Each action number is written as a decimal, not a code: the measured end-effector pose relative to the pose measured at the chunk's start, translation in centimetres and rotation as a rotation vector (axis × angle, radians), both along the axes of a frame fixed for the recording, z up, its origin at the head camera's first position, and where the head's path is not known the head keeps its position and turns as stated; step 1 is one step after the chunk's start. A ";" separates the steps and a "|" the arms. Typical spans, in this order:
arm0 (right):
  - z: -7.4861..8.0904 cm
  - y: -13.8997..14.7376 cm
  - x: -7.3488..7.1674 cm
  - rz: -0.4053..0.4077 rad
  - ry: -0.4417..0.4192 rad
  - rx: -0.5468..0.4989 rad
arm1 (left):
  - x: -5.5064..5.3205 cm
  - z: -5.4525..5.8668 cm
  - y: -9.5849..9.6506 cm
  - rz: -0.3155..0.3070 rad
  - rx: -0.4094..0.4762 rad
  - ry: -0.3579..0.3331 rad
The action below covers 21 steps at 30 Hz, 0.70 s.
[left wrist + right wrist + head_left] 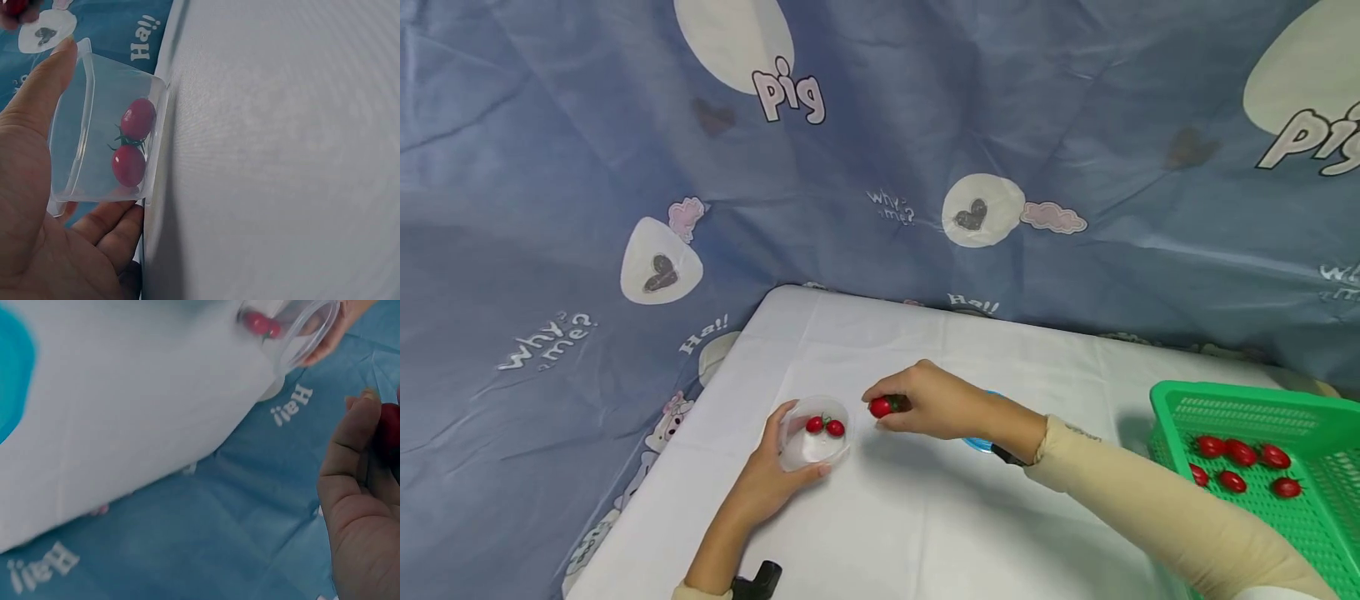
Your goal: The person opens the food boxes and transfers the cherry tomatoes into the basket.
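A clear round plastic tub [790, 454] stands on the white table, and my left hand [769, 477] grips it around its side. Two red cherry tomatoes [129, 164] with green stems lie together at the bottom of the tub, plainly seen through its wall in the left wrist view. Just right of the tub and above the table, my right hand [936, 402] pinches another cherry tomato [881, 407] between thumb and fingers. Part of that tomato is hidden by the fingers in the right wrist view.
A green plastic basket [1168, 417] with several cherry tomatoes [1240, 452] stands at the table's right. A blue round object [12, 375] lies partly under my right forearm. Behind the white table [865, 533] hangs a blue printed cloth [850, 167].
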State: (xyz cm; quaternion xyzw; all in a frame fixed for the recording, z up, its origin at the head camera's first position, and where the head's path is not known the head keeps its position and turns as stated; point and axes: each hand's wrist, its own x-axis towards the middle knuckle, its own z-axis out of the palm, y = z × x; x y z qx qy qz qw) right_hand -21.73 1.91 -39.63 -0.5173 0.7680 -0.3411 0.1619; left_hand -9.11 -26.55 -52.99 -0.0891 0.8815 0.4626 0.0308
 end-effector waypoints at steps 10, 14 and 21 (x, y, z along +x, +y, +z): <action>2.1 6.9 -0.1 -0.171 0.004 -0.044 | -0.4 0.1 0.2 -0.008 -0.007 -0.008; 2.4 10.0 0.4 -0.255 -0.022 -0.044 | -0.5 0.1 0.4 -0.013 -0.005 -0.002; 2.8 16.4 1.3 -0.389 0.022 -0.054 | -0.2 0.1 0.3 -0.003 0.005 -0.003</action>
